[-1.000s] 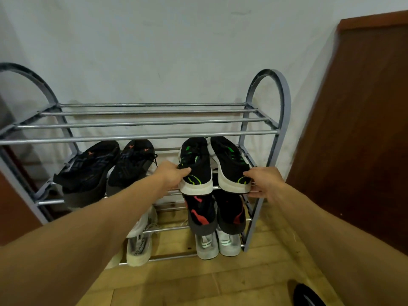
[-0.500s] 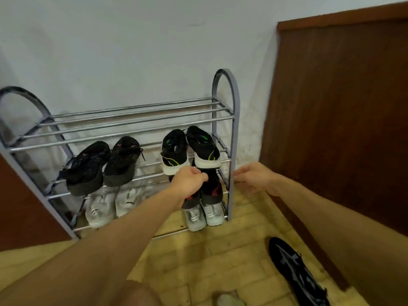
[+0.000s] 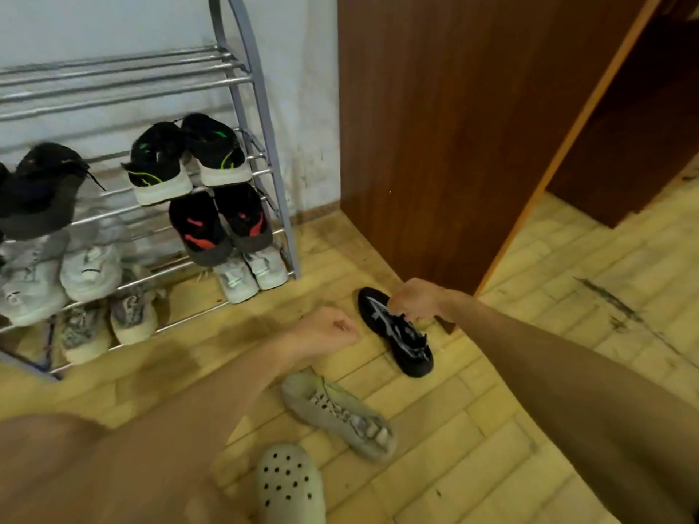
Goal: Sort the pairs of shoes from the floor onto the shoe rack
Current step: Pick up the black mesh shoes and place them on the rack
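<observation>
The grey metal shoe rack (image 3: 261, 107) stands against the wall at the left, with several pairs on its lower shelves; its top shelf is bare. A black-and-green pair (image 3: 189, 160) sits on the second shelf at the right end. On the floor lies a black sneaker with white pattern (image 3: 401, 334); my right hand (image 3: 416, 300) is on its upper edge, fingers curled around it. My left hand (image 3: 325, 330) hovers beside it as a loose fist, holding nothing. A beige sneaker (image 3: 340, 414) lies on the floor nearer to me.
A pale clog with holes (image 3: 289, 482) sits at the bottom edge, on my foot as far as I can tell. A brown wooden door (image 3: 454, 138) stands open to the right of the rack. The floor is yellow wood parquet.
Both hands have left the black-and-green pair on the rack and dropped to the floor. My view swung right and down. My right hand now grips the black sneaker.
</observation>
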`<action>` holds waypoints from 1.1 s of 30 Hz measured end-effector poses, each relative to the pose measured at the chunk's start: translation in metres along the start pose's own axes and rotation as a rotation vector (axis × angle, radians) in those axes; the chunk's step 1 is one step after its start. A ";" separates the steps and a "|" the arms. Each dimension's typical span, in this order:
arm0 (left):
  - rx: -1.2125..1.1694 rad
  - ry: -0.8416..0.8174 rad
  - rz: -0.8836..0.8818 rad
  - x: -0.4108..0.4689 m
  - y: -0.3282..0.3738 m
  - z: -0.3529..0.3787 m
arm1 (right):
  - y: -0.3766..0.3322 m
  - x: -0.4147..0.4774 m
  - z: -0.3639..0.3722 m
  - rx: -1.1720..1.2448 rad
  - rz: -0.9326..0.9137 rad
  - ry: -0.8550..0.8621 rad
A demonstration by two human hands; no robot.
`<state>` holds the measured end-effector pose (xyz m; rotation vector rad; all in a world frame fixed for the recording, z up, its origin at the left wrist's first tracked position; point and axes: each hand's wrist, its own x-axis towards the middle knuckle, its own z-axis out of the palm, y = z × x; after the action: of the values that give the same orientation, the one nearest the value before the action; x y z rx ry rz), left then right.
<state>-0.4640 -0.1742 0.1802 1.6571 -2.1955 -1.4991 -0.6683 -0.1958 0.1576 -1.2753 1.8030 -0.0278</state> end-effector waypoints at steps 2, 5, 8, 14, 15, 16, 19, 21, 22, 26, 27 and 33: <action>-0.013 -0.027 -0.034 0.004 -0.010 0.014 | 0.023 0.011 0.012 -0.041 0.062 -0.022; 0.020 -0.051 -0.053 0.017 -0.024 0.027 | 0.056 0.031 0.028 -0.077 0.105 -0.018; 0.011 -0.106 -0.013 0.031 -0.025 0.030 | 0.083 0.043 0.046 -0.063 0.190 0.057; 0.061 -0.151 -0.059 0.047 -0.064 0.033 | 0.122 0.087 0.080 0.133 0.383 0.199; 0.084 -0.151 -0.088 0.050 -0.076 0.033 | 0.124 0.095 0.085 0.167 0.389 0.214; 0.099 -0.150 -0.121 0.052 -0.084 0.031 | 0.124 0.101 0.088 0.212 0.398 0.227; 0.106 -0.136 -0.210 0.061 -0.100 0.025 | 0.124 0.117 0.099 0.248 0.431 0.262; 0.080 -0.129 -0.213 0.065 -0.102 0.023 | 0.126 0.124 0.106 0.236 0.433 0.282; 0.071 -0.130 -0.207 0.067 -0.100 0.022 | 0.124 0.127 0.109 0.254 0.429 0.258; 0.074 -0.158 -0.172 0.071 -0.091 0.022 | 0.117 0.133 0.113 0.379 0.472 0.142; 0.077 -0.160 -0.163 0.070 -0.089 0.021 | 0.113 0.132 0.112 0.446 0.485 0.096; 0.056 -0.131 -0.148 0.058 -0.075 0.018 | 0.091 0.113 0.120 0.702 0.402 -0.174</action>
<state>-0.4431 -0.2043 0.0907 1.8257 -2.2426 -1.6414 -0.6634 -0.1858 -0.0306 -0.4027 1.6495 -0.2902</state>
